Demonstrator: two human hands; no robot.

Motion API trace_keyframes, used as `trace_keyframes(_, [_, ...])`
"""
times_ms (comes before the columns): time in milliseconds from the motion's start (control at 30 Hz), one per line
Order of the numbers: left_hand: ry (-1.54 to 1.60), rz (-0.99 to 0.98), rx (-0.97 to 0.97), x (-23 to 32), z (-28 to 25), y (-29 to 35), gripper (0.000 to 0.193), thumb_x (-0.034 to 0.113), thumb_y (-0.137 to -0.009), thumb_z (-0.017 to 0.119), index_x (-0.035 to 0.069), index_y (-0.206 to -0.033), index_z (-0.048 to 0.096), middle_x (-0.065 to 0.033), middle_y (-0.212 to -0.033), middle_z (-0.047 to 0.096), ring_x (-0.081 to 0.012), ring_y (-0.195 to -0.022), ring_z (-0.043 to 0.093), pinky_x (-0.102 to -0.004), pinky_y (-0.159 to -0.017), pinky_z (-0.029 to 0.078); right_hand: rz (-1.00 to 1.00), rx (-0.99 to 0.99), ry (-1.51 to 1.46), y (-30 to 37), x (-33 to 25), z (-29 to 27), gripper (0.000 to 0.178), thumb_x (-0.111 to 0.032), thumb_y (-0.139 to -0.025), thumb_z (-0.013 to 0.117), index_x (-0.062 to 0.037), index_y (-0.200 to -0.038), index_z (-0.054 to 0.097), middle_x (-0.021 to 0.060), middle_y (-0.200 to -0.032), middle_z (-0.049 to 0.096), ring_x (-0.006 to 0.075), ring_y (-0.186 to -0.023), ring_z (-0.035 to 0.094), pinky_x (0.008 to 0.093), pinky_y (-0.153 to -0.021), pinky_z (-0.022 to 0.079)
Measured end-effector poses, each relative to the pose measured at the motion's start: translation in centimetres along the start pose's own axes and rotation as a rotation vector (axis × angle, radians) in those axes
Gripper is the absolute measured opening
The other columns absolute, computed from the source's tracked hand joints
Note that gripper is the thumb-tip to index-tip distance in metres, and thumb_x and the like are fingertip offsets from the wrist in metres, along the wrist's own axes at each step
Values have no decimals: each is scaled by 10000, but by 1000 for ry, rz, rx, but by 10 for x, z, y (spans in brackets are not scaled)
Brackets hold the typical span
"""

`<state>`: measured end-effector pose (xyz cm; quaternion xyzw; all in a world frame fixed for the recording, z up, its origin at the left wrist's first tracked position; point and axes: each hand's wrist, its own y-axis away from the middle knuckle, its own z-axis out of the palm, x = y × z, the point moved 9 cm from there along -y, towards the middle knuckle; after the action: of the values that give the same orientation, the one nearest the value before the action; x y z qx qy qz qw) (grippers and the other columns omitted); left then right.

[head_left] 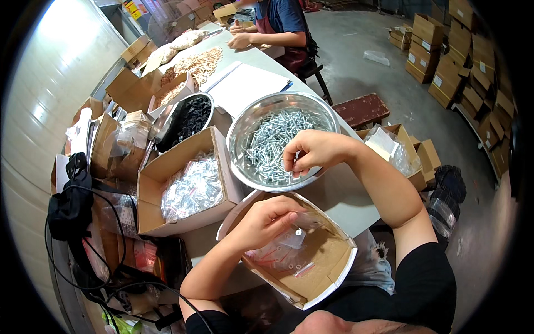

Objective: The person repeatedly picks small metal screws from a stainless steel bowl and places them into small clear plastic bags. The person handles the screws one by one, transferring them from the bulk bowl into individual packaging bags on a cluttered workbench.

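Observation:
My right hand (318, 150) is closed in a pinch at the near right rim of a steel bowl (238, 167). A screw (290, 178) pokes down from its fingertips. Loose silver screws (272, 139) lie heaped in the bowl. Nearer to me, my left hand (266, 224) is closed on a small clear plastic bag (311, 220), partly hidden by the fingers. Under it sits an open shallow cardboard box (322, 261) holding several clear bags with red strips and a small white washer-like piece (299, 231).
Left of the bowl stands a cardboard box (150, 183) of filled clear bags (192, 186). Beyond it are a pan of black pieces (189, 118) and a pile of wooden dowels (203, 64). A co-worker (283, 28) sits at the table's far end. Stacked cartons (445, 78) line the right.

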<state>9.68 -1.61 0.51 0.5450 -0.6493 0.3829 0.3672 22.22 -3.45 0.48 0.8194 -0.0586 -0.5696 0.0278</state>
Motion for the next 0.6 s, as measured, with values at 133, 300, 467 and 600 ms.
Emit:
trace_keyframes(133, [-21, 142, 59, 7, -5, -1, 130, -29, -849, 646, -7, -971, 688, -37, -842, 611, -97, -730, 576, -226, -648, 472, 22, 63, -25, 0, 2, -6, 189, -9, -766, 617, 31, -941, 676, 81, -815, 691, 98, -696, 637, 235, -637, 519])
trace_keyframes(300, [85, -123, 152, -20, -17, 8, 117, -2, -796, 718, 7, -907, 682, -47, -891, 624, -79, -797, 569, -218, -681, 474, 39, 104, -65, -3, 15, -10, 250, -25, -719, 631, 8, -953, 712, 83, -846, 692, 102, -708, 636, 236, -575, 514])
trace_keyframes(467, [454, -124, 187, -27, -16, 7, 111, -34, -824, 676, -23, -934, 685, -71, -990, 627, -108, -881, 582, -237, -761, 480, 54, 110, -44, -4, 19, -11, 236, -52, -723, 640, -3, -939, 721, 79, -812, 695, 105, -720, 649, 256, -529, 518])
trace_keyframes(600, [647, -284, 176, -29, -12, 10, 144, -7, -870, 622, -35, -999, 681, -88, -1059, 634, -121, -917, 586, -254, -798, 478, 91, 130, -77, -2, 16, -12, 221, -53, -731, 641, 8, -929, 715, 90, -823, 702, 117, -742, 660, 253, -585, 532])
